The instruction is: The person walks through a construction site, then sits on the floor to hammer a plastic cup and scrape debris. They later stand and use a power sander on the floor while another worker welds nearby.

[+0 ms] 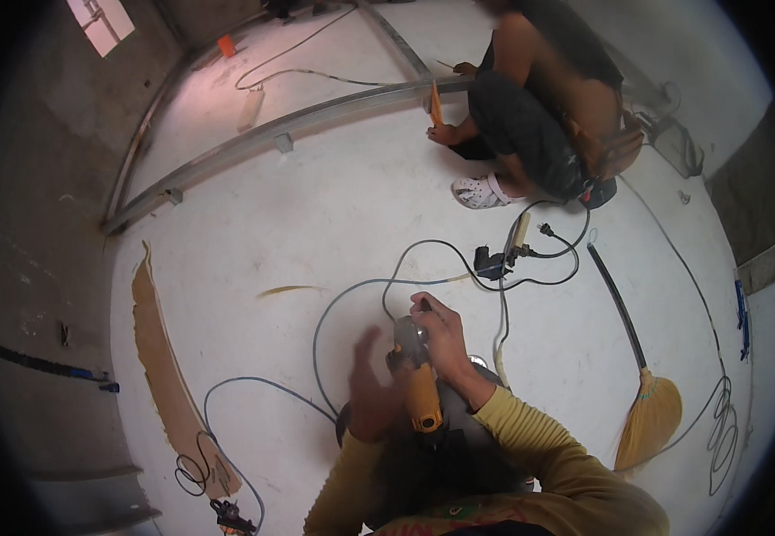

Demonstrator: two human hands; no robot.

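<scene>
A yellow angle grinder [423,397] with a grey metal head stands upright in front of my body, its black end toward my lap. My right hand [444,339] is closed around the grey head, fingers curled over its top. Just left of the tool, my left hand [374,389] is smeared by motion. Its fingers point up, stretched out and apart from the thumb, and I see nothing in them. Whether the left palm touches the yellow body, I cannot tell.
Ahead, a co-worker [539,98] crouches at a metal frame [316,107], holding an orange piece [436,105]. Cords and a black plug connector [493,263] lie on the white floor. A broom [651,415] lies right, a brown strip [168,357] left. An orange container [226,46] stands far left.
</scene>
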